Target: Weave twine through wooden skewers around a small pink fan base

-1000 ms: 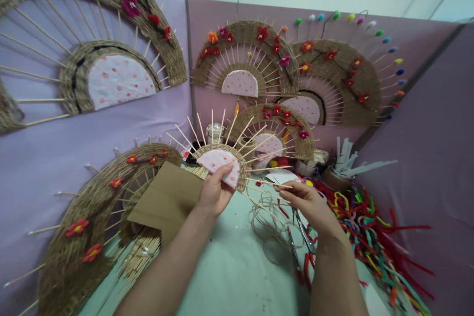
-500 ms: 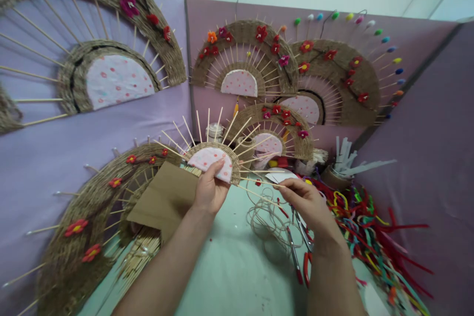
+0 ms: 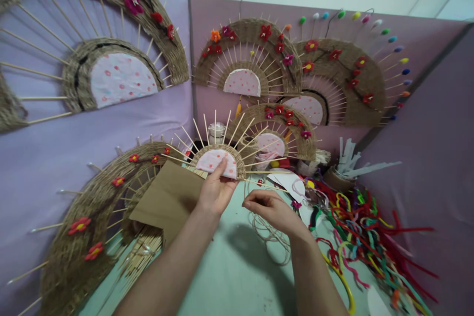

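My left hand (image 3: 216, 192) grips a small half-round fan frame (image 3: 217, 162) by its pink dotted centre. A narrow band of jute is woven round that centre, and thin wooden sticks fan out above it. My right hand (image 3: 268, 209) is just below the frame's right edge, fingers pinched on a strand of jute twine (image 3: 272, 237) that runs down to a loose coil on the pale green table (image 3: 237, 276).
Finished woven fans with red flowers hang on the purple partitions (image 3: 111, 123) and lean at the left (image 3: 92, 212). A brown cardboard piece (image 3: 166, 200) lies under my left wrist. Coloured pipe cleaners (image 3: 366, 237) pile at the right. A jar (image 3: 216, 132) stands behind the frame.
My right hand has moved left from the frame's outer sticks to just under its right edge, pulling the twine along. The frame has turned more level. The pliers are out of sight.
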Demonstrator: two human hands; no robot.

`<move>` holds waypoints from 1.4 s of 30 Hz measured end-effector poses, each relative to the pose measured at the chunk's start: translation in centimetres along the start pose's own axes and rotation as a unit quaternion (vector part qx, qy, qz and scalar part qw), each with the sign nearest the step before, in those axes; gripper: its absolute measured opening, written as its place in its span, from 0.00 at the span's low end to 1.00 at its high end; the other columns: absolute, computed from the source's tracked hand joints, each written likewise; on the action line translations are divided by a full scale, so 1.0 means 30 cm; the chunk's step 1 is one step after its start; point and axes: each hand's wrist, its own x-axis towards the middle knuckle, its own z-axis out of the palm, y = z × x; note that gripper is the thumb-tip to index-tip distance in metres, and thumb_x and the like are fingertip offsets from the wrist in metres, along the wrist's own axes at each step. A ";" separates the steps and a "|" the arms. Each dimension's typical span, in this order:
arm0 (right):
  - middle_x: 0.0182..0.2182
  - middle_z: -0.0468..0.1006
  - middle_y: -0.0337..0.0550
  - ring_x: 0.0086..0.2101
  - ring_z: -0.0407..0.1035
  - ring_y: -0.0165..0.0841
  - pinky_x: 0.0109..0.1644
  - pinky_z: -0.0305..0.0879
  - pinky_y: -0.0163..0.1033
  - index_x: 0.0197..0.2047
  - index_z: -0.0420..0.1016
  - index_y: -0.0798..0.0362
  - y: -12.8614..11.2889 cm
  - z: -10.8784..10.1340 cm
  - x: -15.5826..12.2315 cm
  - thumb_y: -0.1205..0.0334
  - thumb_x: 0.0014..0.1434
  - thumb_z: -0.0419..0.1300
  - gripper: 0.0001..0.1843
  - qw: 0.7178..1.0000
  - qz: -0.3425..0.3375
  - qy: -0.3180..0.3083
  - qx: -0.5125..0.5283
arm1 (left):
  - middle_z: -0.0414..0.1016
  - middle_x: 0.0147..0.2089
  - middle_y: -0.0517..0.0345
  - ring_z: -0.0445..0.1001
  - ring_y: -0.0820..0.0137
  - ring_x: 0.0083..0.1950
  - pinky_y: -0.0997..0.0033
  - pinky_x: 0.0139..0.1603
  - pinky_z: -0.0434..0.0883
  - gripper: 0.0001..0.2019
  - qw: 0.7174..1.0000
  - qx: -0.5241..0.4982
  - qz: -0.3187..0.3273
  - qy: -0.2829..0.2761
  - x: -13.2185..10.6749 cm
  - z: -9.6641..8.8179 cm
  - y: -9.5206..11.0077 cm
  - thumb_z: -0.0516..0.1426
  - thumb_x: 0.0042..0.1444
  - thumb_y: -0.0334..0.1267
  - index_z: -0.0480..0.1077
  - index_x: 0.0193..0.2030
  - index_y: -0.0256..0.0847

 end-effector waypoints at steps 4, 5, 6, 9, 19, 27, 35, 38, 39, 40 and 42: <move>0.26 0.71 0.38 0.28 0.63 0.28 0.32 0.59 0.33 0.29 0.74 0.54 0.012 -0.021 -0.005 0.53 0.56 0.60 0.12 1.000 0.013 0.004 0.016 | 0.79 0.38 0.56 0.77 0.74 0.39 0.73 0.45 0.74 0.10 1.000 -0.007 0.013 -0.004 -0.016 0.008 -0.014 0.55 0.56 0.22 0.71 0.42 0.38; 0.26 0.71 0.38 0.28 0.63 0.29 0.33 0.59 0.33 0.29 0.74 0.54 0.013 -0.024 -0.007 0.53 0.56 0.60 0.12 1.000 0.013 0.003 0.016 | 0.79 0.39 0.56 0.77 0.74 0.40 0.74 0.45 0.74 0.13 1.000 -0.005 0.010 -0.009 -0.020 0.011 -0.017 0.54 0.55 0.21 0.71 0.43 0.38; 0.26 0.71 0.38 0.28 0.63 0.29 0.33 0.59 0.33 0.29 0.74 0.54 0.013 -0.026 -0.008 0.53 0.56 0.60 0.12 1.000 0.013 0.003 0.012 | 0.78 0.39 0.56 0.77 0.74 0.40 0.75 0.45 0.73 0.15 1.000 0.000 0.007 -0.014 -0.023 0.012 -0.020 0.54 0.53 0.19 0.71 0.44 0.39; 0.27 0.72 0.39 0.30 0.64 0.29 0.34 0.60 0.33 0.30 0.74 0.53 0.012 -0.031 -0.014 0.53 0.57 0.59 0.12 1.000 0.014 0.009 -0.017 | 0.78 0.38 0.56 0.77 0.73 0.40 0.76 0.45 0.72 0.20 0.999 0.023 -0.016 -0.026 -0.027 0.011 -0.028 0.53 0.50 0.15 0.71 0.47 0.38; 0.24 0.66 0.36 0.27 0.57 0.27 0.31 0.55 0.32 0.29 0.73 0.53 0.028 -0.062 -0.019 0.53 0.58 0.57 0.13 1.000 0.013 -0.002 -0.010 | 0.75 0.29 0.59 0.74 0.76 0.31 0.75 0.36 0.72 0.12 0.997 0.050 -0.042 -0.035 -0.040 -0.006 -0.044 0.57 0.51 0.19 0.71 0.40 0.36; 0.23 0.66 0.36 0.26 0.58 0.27 0.30 0.55 0.33 0.27 0.71 0.54 0.013 -0.080 -0.023 0.54 0.56 0.59 0.12 0.999 0.032 0.022 -0.012 | 0.74 0.29 0.60 0.73 0.77 0.30 0.77 0.33 0.73 0.07 0.996 0.073 -0.013 -0.047 -0.037 -0.015 -0.055 0.59 0.50 0.21 0.69 0.34 0.36; 0.23 0.65 0.35 0.25 0.55 0.26 0.28 0.53 0.32 0.27 0.71 0.54 0.008 -0.087 -0.031 0.54 0.56 0.58 0.13 0.999 0.041 0.008 -0.026 | 0.75 0.33 0.58 0.74 0.74 0.34 0.69 0.39 0.75 0.07 0.995 0.081 -0.030 -0.041 -0.022 -0.025 -0.050 0.61 0.49 0.24 0.69 0.34 0.36; 0.22 0.64 0.34 0.24 0.54 0.26 0.28 0.51 0.32 0.27 0.71 0.54 0.013 -0.084 -0.029 0.53 0.56 0.58 0.13 0.998 0.050 -0.005 -0.025 | 0.75 0.33 0.59 0.73 0.75 0.34 0.71 0.38 0.74 0.08 0.995 0.085 -0.028 -0.035 -0.018 -0.029 -0.051 0.61 0.48 0.25 0.69 0.35 0.37; 0.22 0.63 0.34 0.24 0.53 0.26 0.27 0.51 0.32 0.27 0.71 0.54 0.014 -0.083 -0.028 0.53 0.56 0.58 0.13 0.998 0.049 -0.011 -0.025 | 0.75 0.33 0.59 0.73 0.75 0.34 0.73 0.37 0.74 0.09 0.995 0.089 -0.027 -0.035 -0.017 -0.030 -0.051 0.61 0.48 0.25 0.70 0.36 0.37; 0.22 0.63 0.34 0.24 0.53 0.26 0.28 0.51 0.32 0.27 0.71 0.54 0.014 -0.082 -0.027 0.53 0.57 0.58 0.13 0.999 0.045 -0.019 -0.023 | 0.75 0.34 0.59 0.73 0.75 0.34 0.73 0.37 0.73 0.10 0.995 0.093 -0.025 -0.036 -0.015 -0.033 -0.052 0.62 0.48 0.25 0.70 0.37 0.37; 0.22 0.63 0.34 0.24 0.53 0.26 0.28 0.51 0.32 0.28 0.71 0.54 0.014 -0.079 -0.025 0.53 0.57 0.58 0.13 0.999 0.032 -0.030 -0.015 | 0.75 0.35 0.58 0.73 0.75 0.34 0.73 0.37 0.73 0.11 0.994 0.100 -0.019 -0.037 -0.013 -0.037 -0.055 0.62 0.48 0.26 0.70 0.38 0.38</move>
